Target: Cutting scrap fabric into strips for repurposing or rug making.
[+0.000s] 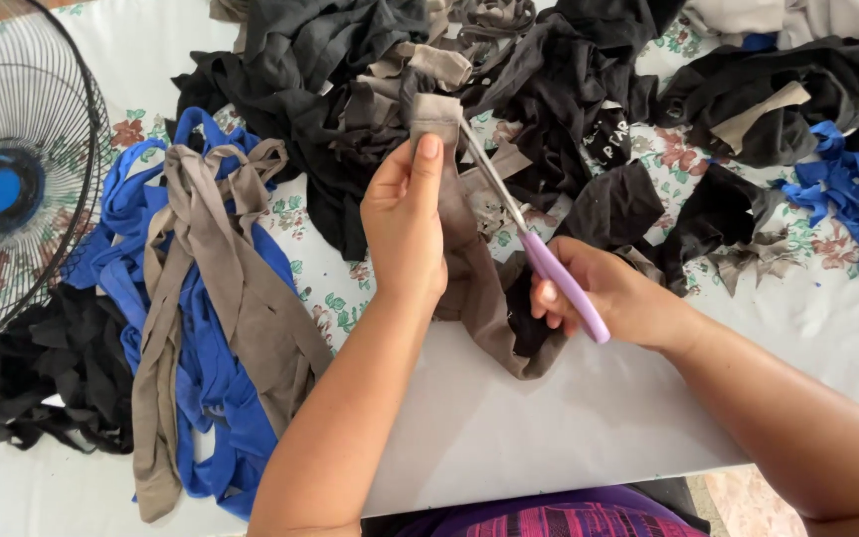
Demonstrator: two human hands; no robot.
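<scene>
Pinching the upper end of a long taupe strip of stretchy fabric (469,268), the left hand (405,224) holds it upright above the white table (509,428). Clenched round the lilac plastic handle, the right hand (613,293) grips a pair of scissors (529,234), blades touching the strip's top edge. A heap of black fabric scraps (549,89) lies behind, blue and taupe strips (201,298) left, beside a wire-caged fan (12,179).

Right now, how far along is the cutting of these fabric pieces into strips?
Done, by the look of it: a bundle of taupe and blue strips lies at the left. In hand: the left hand holds up a taupe fabric piece while the right hand works purple-handled scissors at its top edge. Left: a large heap of mostly black fabric scraps across the table's far side.
</scene>
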